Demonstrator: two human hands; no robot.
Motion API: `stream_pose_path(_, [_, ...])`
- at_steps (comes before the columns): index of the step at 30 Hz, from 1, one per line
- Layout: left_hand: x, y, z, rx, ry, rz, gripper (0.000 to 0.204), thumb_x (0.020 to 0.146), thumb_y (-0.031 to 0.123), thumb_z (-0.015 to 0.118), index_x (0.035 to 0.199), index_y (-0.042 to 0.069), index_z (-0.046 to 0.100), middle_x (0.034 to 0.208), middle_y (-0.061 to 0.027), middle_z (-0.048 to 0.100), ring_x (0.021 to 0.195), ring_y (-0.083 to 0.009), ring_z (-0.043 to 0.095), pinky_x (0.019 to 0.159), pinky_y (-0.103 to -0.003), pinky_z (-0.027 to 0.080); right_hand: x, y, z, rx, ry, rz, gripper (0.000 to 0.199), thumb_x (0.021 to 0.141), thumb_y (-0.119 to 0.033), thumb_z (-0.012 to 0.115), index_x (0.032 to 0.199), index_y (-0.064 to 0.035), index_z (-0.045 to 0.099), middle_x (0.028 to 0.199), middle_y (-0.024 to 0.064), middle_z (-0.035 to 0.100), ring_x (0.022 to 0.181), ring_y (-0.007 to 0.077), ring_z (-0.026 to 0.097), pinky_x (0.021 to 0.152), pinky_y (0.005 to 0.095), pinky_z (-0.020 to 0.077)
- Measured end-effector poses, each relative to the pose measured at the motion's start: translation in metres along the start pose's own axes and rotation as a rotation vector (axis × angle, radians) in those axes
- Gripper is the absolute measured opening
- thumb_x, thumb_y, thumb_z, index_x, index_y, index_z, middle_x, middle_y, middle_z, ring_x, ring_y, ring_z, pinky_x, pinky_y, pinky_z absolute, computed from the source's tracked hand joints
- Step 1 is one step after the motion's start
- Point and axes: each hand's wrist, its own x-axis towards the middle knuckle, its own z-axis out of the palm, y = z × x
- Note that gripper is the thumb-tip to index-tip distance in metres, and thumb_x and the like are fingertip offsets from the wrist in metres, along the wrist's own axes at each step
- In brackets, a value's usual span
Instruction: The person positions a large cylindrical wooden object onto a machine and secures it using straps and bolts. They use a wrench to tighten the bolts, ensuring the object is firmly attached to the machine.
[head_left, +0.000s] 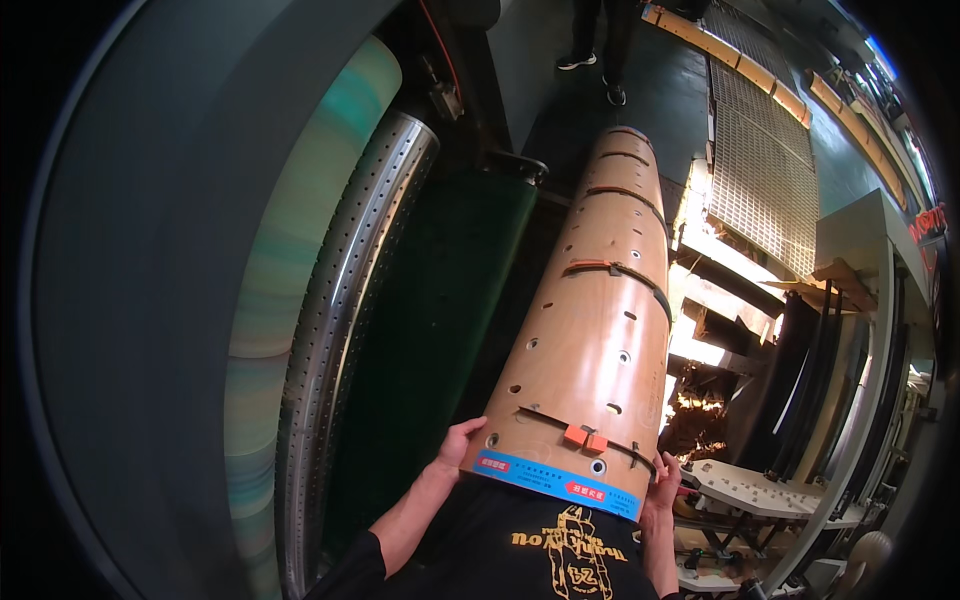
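Plywood curved die board [590, 330], near end clasped between left grip [458, 445] and right grip [664, 488], perforated steel cylinder [350, 330] alongside

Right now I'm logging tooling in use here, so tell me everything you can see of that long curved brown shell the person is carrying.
The curved wooden die shell is a long, half-round, tan plywood-looking board dotted with round holes and crossed by thin dark strips, with small orange blocks near its close end. A blue label band edges that end. It points away from the person, parallel to the perforated steel roller. The left hand and right hand each keep a grip on a side edge.
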Motion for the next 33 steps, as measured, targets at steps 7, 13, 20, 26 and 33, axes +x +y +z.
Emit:
stream_pose_path(7, [-0.011,0.008,0.002,-0.001,0.012,0.006,0.047,0.098,0.028,0.047,0.126,-0.009,0.054,0.118,-0.0226,0.065,0.105,-0.0298,0.065,0.098,-0.040,0.050,-0.002,0.008,0.017,-0.062,0.148,0.015,0.044,0.090,-0.039,0.052,0.116,-0.0054,0.063,0.110,0.0120,0.069,0.095,0.0276,0.067,0.088,0.0386,0.0549])
stream_pose_path(13, [-0.005,0.003,0.006,0.019,0.063,0.013,0.045,0.097,0.028,0.048,0.123,-0.008,0.056,0.115,-0.0216,0.066,0.103,-0.0294,0.066,0.097,-0.040,0.051,-0.002,0.001,0.012,-0.035,0.184,-0.017,0.035,0.091,-0.036,0.053,0.062,-0.0174,0.044,0.073,0.0040,0.063,0.073,0.0201,0.062,0.073,0.0323,0.0532])
stream_pose_path(20, [-0.006,0.004,0.009,0.047,0.101,0.016,0.043,0.096,0.027,0.048,0.121,-0.005,0.060,0.115,-0.0182,0.068,0.104,-0.0283,0.066,0.097,-0.040,0.050,0.014,0.005,-0.034,-0.047,0.142,0.006,0.041,0.090,-0.037,0.052,0.119,-0.0086,0.063,0.090,0.0037,0.070,0.072,0.0179,0.065,0.069,0.0275,0.0525])
stream_pose_path(26, [0.023,0.003,0.001,0.078,0.083,0.057,0.042,0.097,0.023,0.046,0.124,-0.006,0.057,0.119,-0.0192,0.065,0.110,-0.0295,0.063,0.102,-0.043,0.048,0.034,-0.014,-0.054,-0.169,0.150,0.002,0.044,0.089,-0.038,0.051,0.116,-0.0056,0.064,0.079,0.0004,0.068,0.053,0.0149,0.053,0.055,0.0271,0.0460])
stream_pose_path(33, [-0.008,0.017,0.059,0.248,0.218,0.115,0.027,0.090,0.032,0.061,0.076,0.009,0.064,0.063,-0.0027,0.057,0.052,-0.0196,0.056,0.049,-0.040,0.057,0.049,-0.010,-0.069,-0.101,0.129,-0.027,0.046,0.089,-0.036,0.051,0.121,-0.0051,0.059,0.087,0.0068,0.071,0.069,0.0205,0.065,0.066,0.0306,0.0540])
